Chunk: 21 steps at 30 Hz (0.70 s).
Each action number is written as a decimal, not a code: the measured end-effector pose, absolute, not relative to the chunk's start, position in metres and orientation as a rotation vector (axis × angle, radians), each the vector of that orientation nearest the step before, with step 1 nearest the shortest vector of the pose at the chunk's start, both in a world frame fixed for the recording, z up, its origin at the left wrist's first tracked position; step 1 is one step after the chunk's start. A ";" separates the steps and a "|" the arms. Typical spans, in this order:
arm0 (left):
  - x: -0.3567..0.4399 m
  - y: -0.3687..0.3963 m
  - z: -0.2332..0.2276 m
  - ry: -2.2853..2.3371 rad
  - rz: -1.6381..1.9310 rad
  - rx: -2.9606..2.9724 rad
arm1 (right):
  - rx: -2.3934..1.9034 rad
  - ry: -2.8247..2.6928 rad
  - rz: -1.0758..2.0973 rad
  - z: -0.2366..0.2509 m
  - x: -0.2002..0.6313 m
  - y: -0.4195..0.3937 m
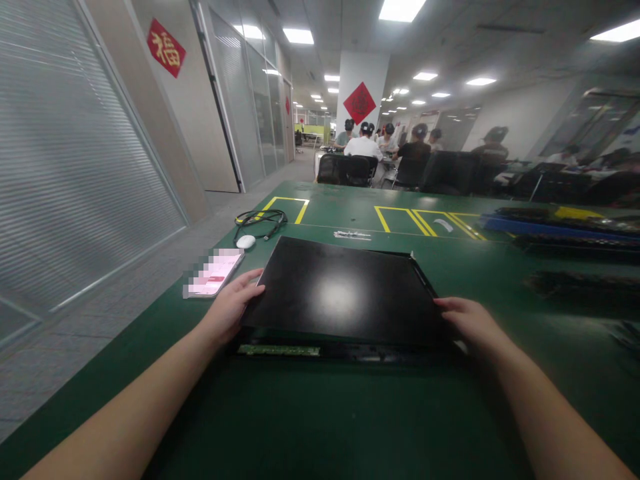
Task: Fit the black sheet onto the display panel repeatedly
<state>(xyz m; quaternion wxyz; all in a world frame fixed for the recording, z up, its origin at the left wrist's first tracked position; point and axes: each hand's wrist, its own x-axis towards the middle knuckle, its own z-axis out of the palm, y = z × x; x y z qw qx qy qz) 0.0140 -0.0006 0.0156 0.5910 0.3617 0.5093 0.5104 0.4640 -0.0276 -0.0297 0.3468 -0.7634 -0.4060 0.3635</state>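
A flat, glossy black rectangular panel (pixel 345 293) lies on a dark green table mat (pixel 320 413), straight in front of the person, with a thin green circuit strip (pixel 279 350) showing along its near edge. The left hand (pixel 231 308) grips the panel's left edge, fingers curled over the top surface. The right hand (pixel 469 321) rests against the right edge, fingers extended and loosely together; whether they close around the edge cannot be told. Just left of the panel lies a smartphone with a lit pink screen (pixel 215 272). Beyond it sit a small white oval mouse (pixel 245 241) and a coiled black cable (pixel 261 217). Yellow rectangles (pixel 425 222) are taped on the mat farther back. In the distance, several people sit on black office chairs (pixel 360 170) around a table.
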 end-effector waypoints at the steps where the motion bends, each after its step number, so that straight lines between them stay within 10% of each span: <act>1: 0.014 -0.001 0.016 1.187 1.187 0.846 | -1.977 -1.049 0.947 -0.030 0.463 -0.028; 21: 0.000 0.003 0.004 1.215 1.161 0.999 | -1.979 -1.088 0.904 -0.032 0.468 -0.027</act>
